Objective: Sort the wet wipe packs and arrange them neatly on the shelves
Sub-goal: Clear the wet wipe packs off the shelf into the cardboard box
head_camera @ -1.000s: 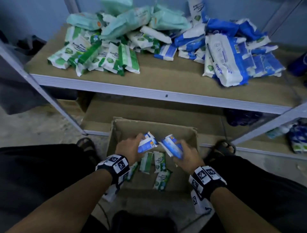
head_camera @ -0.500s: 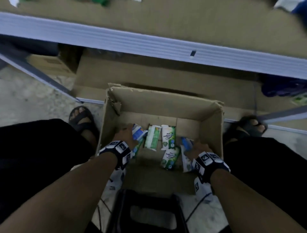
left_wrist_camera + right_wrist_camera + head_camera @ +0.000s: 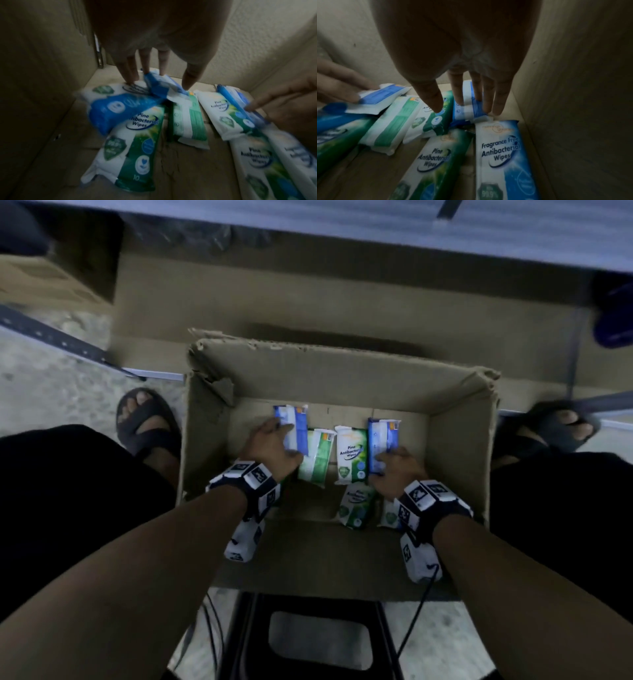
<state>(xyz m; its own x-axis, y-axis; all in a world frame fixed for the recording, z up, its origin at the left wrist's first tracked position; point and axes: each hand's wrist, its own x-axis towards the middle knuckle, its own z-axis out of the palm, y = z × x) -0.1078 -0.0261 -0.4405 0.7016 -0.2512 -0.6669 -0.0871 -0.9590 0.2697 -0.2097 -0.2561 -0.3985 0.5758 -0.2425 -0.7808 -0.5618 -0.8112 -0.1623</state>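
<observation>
brown cardboard box (image 3: 459, 446) sits on the floor by the person's knees, under the shelf edge (image 3: 342, 220). from the head view, both hands are down inside it. the left hand (image 3: 270, 445) holds a blue wipe pack (image 3: 296, 428) at the back left. the right hand (image 3: 399, 470) holds another blue pack (image 3: 383, 440) to the right. two green packs (image 3: 351, 455) lie between them on the box floor.

left wrist view: the left hand's fingers (image 3: 145, 63) reach down straight, with the tips round the blue wipe pack (image 3: 161, 88), which lies on other packs. a green pine pack (image 3: 130, 152) lies flat below.

right wrist view: the right hand's fingers (image 3: 488, 94) and thumb pinch the blue pack (image 3: 471, 109). a fragrance free pack (image 3: 501, 155) lies flat just beside the box wall.
</observation>
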